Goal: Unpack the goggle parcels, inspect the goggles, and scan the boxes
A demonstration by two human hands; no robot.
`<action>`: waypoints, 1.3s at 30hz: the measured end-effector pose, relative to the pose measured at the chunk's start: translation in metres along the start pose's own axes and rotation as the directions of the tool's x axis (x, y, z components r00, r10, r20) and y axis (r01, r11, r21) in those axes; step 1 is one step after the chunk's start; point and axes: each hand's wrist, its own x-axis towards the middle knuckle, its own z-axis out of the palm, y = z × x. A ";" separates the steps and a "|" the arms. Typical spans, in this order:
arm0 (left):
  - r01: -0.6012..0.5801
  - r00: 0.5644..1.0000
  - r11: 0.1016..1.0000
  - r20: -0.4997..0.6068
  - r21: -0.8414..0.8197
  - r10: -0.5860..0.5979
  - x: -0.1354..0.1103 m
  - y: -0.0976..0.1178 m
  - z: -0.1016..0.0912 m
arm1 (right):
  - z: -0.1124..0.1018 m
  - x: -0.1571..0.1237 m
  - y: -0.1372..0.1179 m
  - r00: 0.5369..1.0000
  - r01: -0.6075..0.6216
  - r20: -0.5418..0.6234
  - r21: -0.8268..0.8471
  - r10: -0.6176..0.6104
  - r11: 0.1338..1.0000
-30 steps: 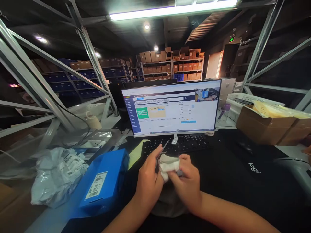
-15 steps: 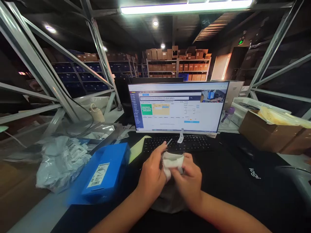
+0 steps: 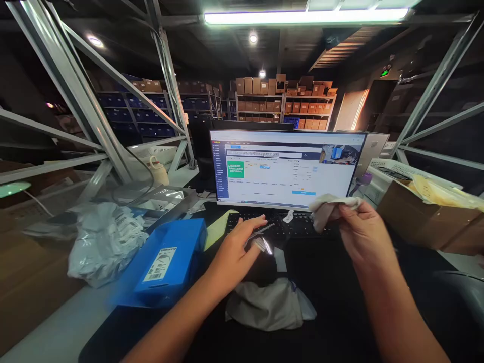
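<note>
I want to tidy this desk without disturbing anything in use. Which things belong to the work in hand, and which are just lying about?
Seem to belong:
pale cloth, in the right hand
thin shiny item, at the left hand
probably the gray fabric between the forearms

Seem to be lying about:
crumpled plastic bags
yellow paper
blue box, though it may belong

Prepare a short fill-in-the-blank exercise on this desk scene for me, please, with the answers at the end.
1. A pale cloth is in the person's ____ hand.
2. The labelled box beside the yellowish sheet is ____ in colour.
3. A grey cloth bundle lies ____ the two forearms.

Missing words: right; blue; between.
</note>
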 end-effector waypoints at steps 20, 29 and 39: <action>-0.058 0.946 0.998 0.320 0.023 0.047 0.001 0.003 -0.014 | -0.012 -0.019 -0.036 0.989 0.082 0.140 -0.181 -0.057 0.980; -0.081 0.916 0.996 0.396 0.032 0.062 0.002 0.007 -0.016 | 0.011 -0.044 -0.018 0.890 0.031 0.435 -0.358 0.137 0.933; -0.081 0.903 0.995 0.426 0.052 0.051 0.004 0.009 -0.019 | 0.019 -0.049 -0.028 0.773 -0.127 0.536 -0.393 0.339 0.911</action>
